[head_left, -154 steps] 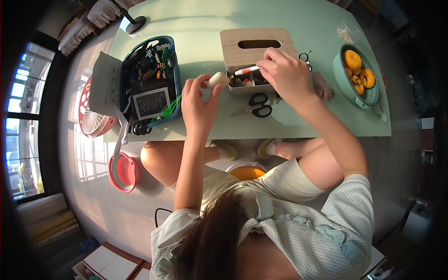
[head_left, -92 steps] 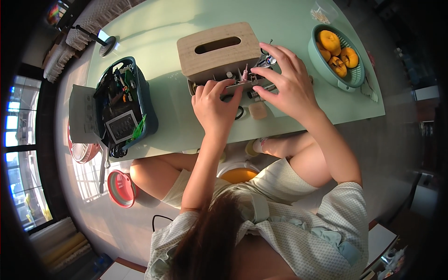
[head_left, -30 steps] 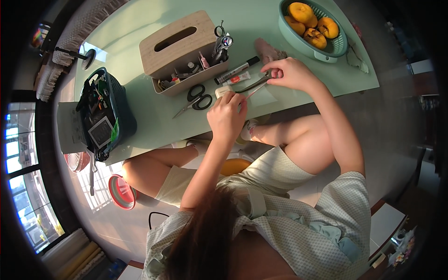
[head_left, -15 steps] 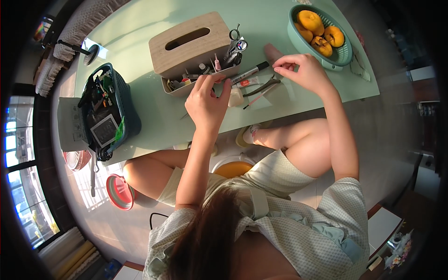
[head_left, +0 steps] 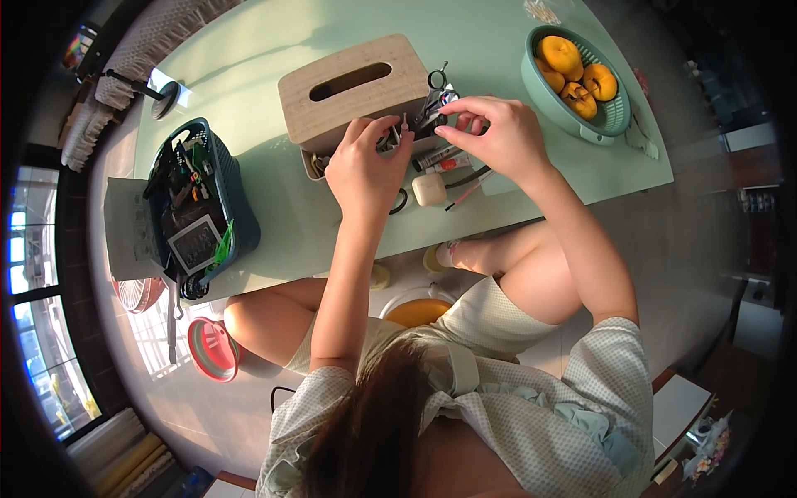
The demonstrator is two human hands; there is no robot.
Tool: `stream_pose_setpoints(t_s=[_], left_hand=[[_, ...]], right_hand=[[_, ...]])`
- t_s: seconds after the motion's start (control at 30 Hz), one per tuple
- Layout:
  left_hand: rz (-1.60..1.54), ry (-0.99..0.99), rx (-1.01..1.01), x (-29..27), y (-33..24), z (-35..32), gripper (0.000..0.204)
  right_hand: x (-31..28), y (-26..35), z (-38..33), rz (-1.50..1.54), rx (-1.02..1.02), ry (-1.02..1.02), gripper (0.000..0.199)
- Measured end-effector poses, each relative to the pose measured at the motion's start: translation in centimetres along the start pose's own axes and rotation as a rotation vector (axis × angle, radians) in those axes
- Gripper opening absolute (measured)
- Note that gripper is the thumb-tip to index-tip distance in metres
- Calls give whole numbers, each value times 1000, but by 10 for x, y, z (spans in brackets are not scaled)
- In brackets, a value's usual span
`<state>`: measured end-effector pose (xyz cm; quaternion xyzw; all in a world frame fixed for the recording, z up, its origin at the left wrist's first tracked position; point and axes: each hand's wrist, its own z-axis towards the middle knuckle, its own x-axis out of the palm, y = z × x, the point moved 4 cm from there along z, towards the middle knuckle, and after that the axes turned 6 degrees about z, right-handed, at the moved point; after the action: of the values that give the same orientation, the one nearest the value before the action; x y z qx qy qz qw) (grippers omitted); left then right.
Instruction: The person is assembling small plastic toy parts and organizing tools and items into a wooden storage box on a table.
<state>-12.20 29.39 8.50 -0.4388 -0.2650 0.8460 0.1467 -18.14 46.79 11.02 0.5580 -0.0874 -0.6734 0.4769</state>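
Observation:
My left hand (head_left: pixel 363 166) is over the front compartment of a wood-topped tissue box (head_left: pixel 353 83). Its thumb and index finger come close together beside a slim pink-tipped item (head_left: pixel 404 123); whether they grip it is unclear. My right hand (head_left: pixel 502 137) is at the box's right end, thumb and index finger apart, beside shiny metal scissors (head_left: pixel 437 76) standing there. Below the hands lie a red-and-white tube (head_left: pixel 452 163), a small white rounded case (head_left: pixel 429 189), a thin pink stick (head_left: pixel 463 197) and a black loop (head_left: pixel 400 200). My right hand partly covers a dark marker (head_left: pixel 432 158).
At the table's left edge stands a blue basket (head_left: pixel 241 203) crammed with odds and ends. A green colander (head_left: pixel 535 91) of orange fruit sits at the far right, with cotton swabs (head_left: pixel 541 11) beyond. On the floor are a pink-rimmed basin (head_left: pixel 196 353) and a pink fan (head_left: pixel 137 295).
My right hand has moved left from beside the colander to the scissors, its thumb and index finger now apart. My left hand has shifted slightly up to the pink-tipped item. The whole view has shifted a little.

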Motion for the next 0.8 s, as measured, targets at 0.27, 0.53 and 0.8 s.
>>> stream_pose_setpoints(t_s=[0.27, 0.53, 0.8], left_hand=[[-19, 27, -11, 3, 1, 3, 11], [-236, -54, -61, -18, -5, 11, 12], [-450, -122, -65, -54, -20, 1, 13]], right_hand=[[5, 0, 8, -3, -32, 10, 21], [-6, 5, 13, 120, -68, -111, 22], [-23, -2, 1, 317, -27, -214, 24]])
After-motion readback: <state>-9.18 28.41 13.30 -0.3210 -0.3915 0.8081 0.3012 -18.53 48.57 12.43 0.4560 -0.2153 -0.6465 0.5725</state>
